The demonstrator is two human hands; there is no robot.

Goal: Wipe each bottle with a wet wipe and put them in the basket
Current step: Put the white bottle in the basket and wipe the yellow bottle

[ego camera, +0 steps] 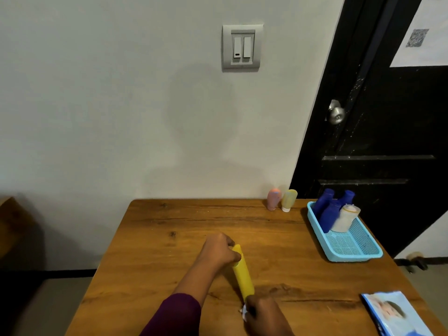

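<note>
A long yellow bottle (243, 275) lies over the wooden table (169, 238), held at both ends. My left hand (219, 251) grips its far end. My right hand (264, 316) grips the near end with a white wet wipe (243, 312) bunched under the fingers. At the right stands a blue basket (349, 248) holding three dark blue bottles (329, 214) and a white bottle (345, 218). A pink bottle (273, 198) and a pale yellow bottle (288, 199) stand cap-down at the table's back edge.
A wet-wipe pack (395, 314) lies at the table's near right corner. Behind the table are a grey wall with a light switch (242, 47) and a black door (388, 129) with a metal knob. A brown piece of furniture (9, 226) stands at the left.
</note>
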